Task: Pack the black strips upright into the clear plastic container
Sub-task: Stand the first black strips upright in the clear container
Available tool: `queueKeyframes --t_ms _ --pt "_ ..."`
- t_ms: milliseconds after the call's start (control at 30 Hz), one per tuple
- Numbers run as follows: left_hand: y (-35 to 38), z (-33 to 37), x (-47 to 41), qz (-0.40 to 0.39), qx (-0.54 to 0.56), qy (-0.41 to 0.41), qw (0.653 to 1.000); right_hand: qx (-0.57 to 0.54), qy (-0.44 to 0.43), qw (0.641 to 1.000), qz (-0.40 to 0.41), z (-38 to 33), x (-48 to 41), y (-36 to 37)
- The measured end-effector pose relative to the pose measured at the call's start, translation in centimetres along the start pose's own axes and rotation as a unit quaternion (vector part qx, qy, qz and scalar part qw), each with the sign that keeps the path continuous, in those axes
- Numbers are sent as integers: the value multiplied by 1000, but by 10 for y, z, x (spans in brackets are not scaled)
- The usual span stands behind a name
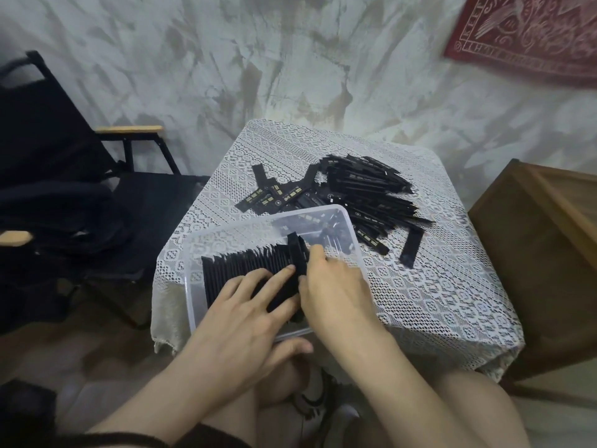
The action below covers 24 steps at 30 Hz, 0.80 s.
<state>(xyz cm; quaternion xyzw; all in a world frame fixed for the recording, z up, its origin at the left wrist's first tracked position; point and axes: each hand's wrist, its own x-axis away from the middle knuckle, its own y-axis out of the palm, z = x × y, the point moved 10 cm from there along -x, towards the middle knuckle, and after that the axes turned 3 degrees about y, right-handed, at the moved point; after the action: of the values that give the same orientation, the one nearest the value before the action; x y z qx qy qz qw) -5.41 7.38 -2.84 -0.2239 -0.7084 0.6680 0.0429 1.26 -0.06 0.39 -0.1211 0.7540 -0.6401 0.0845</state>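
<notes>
A clear plastic container [193, 286] sits at the near left of the small table. Inside it a long row of black strips [245, 263] stands on edge. My left hand [248, 318] lies flat across the top of that row, fingers spread, thumb outside the container's near wall. My right hand [336, 292] grips a small bundle of black strips [297, 253] at the row's right end, held upright against the row. A loose pile of black strips [365, 192] lies on the table behind the container; some show gold contacts.
The table carries a white lace cloth [436, 286]. A black folding chair [64, 176] with wooden armrests stands to the left, a brown wooden piece [542, 240] to the right. One stray strip [412, 247] lies right of the container. My knees are below the table edge.
</notes>
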Motion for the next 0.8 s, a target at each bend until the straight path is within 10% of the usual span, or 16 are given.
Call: queueKeyframes --t_ms 800 --pt "0 -2 3 12 31 2 999 -117 5 990 -77 14 -10 15"
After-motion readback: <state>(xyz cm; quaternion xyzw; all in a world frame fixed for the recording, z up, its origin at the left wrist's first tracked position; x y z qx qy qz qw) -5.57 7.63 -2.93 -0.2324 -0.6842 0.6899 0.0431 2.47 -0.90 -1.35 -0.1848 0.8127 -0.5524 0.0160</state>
